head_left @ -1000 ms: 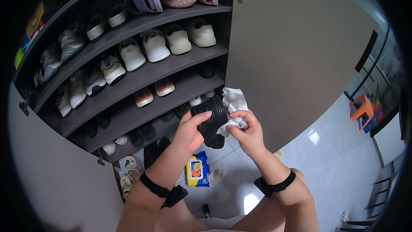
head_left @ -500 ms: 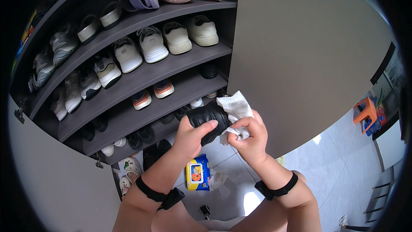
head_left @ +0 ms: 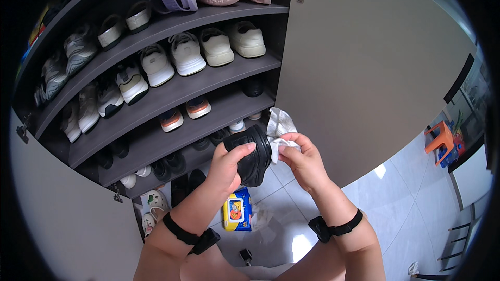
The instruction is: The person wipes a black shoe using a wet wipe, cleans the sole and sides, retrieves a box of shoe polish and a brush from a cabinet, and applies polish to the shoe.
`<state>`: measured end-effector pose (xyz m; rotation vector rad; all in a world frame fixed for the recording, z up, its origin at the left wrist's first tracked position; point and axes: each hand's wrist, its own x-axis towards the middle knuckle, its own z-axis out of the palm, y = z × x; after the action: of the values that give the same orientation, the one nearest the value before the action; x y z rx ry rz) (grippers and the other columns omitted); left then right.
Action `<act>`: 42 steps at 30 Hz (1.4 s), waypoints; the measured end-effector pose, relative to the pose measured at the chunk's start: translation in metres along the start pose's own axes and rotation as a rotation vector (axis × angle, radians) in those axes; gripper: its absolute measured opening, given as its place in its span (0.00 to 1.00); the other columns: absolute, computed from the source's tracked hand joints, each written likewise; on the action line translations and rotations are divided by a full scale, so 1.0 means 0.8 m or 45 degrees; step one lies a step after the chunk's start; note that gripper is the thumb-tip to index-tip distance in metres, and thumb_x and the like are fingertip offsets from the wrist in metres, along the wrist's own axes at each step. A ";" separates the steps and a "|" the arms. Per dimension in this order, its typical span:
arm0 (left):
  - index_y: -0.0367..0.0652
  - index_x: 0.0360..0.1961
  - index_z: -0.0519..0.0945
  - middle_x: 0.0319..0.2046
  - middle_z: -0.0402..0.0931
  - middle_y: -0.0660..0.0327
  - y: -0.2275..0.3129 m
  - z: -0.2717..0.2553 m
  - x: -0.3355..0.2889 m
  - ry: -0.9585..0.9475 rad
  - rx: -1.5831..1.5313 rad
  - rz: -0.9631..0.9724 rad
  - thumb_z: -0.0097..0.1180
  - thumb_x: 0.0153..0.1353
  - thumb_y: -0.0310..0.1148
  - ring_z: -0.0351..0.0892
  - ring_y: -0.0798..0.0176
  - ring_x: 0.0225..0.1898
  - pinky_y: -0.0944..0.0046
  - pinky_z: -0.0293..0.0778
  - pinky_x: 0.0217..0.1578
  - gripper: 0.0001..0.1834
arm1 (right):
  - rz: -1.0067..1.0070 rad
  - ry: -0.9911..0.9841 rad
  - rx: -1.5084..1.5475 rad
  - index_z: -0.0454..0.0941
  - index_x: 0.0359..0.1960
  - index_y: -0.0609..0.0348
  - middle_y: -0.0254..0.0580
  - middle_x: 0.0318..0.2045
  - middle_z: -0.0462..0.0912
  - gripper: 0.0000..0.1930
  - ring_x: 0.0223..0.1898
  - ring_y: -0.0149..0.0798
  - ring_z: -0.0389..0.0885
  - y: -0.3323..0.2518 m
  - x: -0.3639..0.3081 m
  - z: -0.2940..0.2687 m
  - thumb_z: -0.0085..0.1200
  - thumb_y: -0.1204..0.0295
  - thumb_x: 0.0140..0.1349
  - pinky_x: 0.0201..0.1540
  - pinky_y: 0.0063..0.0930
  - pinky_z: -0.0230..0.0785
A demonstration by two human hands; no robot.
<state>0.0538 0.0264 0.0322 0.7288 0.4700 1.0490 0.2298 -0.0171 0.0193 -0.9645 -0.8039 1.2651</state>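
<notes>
From the head view, the left hand (head_left: pixel 227 162) closes its grip around a black shoe (head_left: pixel 252 153), glossy and dark, held in front of the open shoe cabinet (head_left: pixel 172 93). The right hand (head_left: pixel 302 158) pinches a crumpled white wipe (head_left: pixel 278 127) against the shoe's edge. Shelves hold rows of sneakers (mostly white). A yellow-and-blue wipe packet (head_left: pixel 237 209) lies on the tiled floor (head_left: pixel 416 187) below

Left hand (head_left: pixel 229 164) grips black shoe (head_left: pixel 251 152); right hand (head_left: pixel 303 160) presses white wipe (head_left: pixel 279 131).
</notes>
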 end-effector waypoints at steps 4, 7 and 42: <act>0.32 0.42 0.76 0.36 0.79 0.56 -0.002 -0.006 0.005 0.087 -0.104 -0.074 0.54 0.55 0.24 0.81 0.61 0.37 0.62 0.78 0.40 0.13 | -0.057 -0.122 -0.082 0.71 0.50 0.60 0.34 0.40 0.76 0.19 0.39 0.26 0.76 0.002 -0.008 0.011 0.58 0.79 0.55 0.43 0.19 0.69; 0.32 0.42 0.76 0.37 0.79 0.55 -0.005 -0.012 0.007 0.083 -0.112 -0.068 0.53 0.56 0.25 0.81 0.60 0.37 0.61 0.78 0.40 0.13 | -0.108 -0.123 -0.182 0.74 0.47 0.60 0.36 0.41 0.76 0.19 0.41 0.27 0.76 0.007 -0.009 0.012 0.61 0.80 0.53 0.43 0.19 0.69; 0.35 0.38 0.78 0.32 0.79 0.64 -0.018 0.001 0.004 -0.101 0.641 0.361 0.56 0.54 0.22 0.76 0.72 0.32 0.71 0.72 0.35 0.09 | -1.015 0.257 -0.983 0.79 0.25 0.64 0.49 0.42 0.79 0.07 0.38 0.41 0.81 0.001 -0.012 0.026 0.65 0.79 0.44 0.39 0.26 0.73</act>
<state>0.0642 0.0247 0.0222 1.3091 0.5814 1.1720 0.2094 -0.0235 0.0274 -1.1634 -1.3740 0.1392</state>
